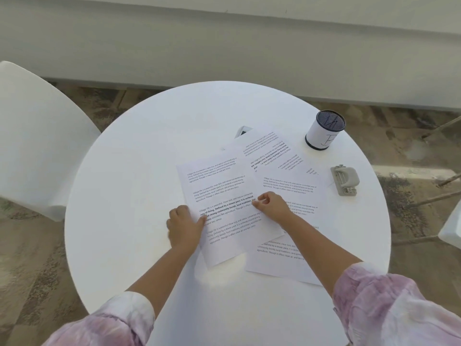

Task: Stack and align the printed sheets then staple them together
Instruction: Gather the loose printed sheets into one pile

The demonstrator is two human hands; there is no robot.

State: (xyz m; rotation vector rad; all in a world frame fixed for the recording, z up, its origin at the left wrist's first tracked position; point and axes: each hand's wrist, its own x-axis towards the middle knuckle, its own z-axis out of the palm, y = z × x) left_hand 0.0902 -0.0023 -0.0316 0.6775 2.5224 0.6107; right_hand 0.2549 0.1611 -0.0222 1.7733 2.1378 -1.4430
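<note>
Several printed sheets lie fanned out on the round white table (139,186). The top sheet (219,186) is tilted and lies left of centre. A second sheet (294,193) lies to its right, and a third, turned upside down (272,148), lies behind. My left hand (184,227) grips the top sheet's left edge, thumb on the paper. My right hand (270,204) pinches the same sheet at its right edge. A grey stapler (345,179) sits on the table to the right of the sheets, apart from both hands.
A white cylindrical pen holder with a dark mesh rim (324,132) stands at the back right. A small white object (243,131) pokes out from under the far sheets. A white chair (37,136) stands to the left, and another white seat edge (451,226) is at the right.
</note>
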